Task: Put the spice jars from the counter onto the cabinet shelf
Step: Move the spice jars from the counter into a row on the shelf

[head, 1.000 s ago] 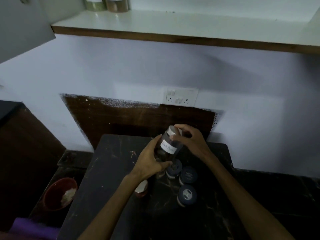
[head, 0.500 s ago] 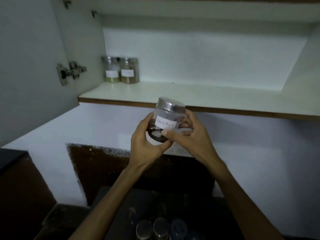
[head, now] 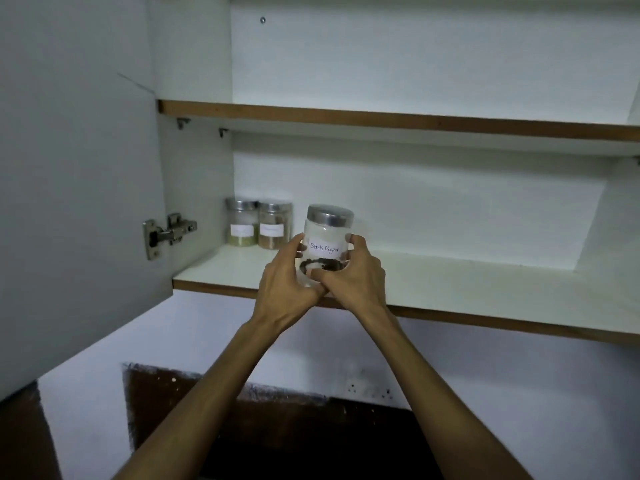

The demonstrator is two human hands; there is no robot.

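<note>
Steel-lidded, the black pepper jar [head: 325, 249] had risen from the worktop to the lower shelf [head: 450, 282] edge, near two stored jars [head: 258, 225]. Left hand [head: 287, 275] and right hand [head: 356, 271] both gripped it; placing seemed next.

We see a clear jar [head: 325, 251] with a silver lid, a white handwritten label and dark contents. The cabinet shelf [head: 450, 282] is white with a brown edge; behind stand a yellow-green spice jar [head: 241, 221] and a tan spice jar [head: 274, 225].
</note>
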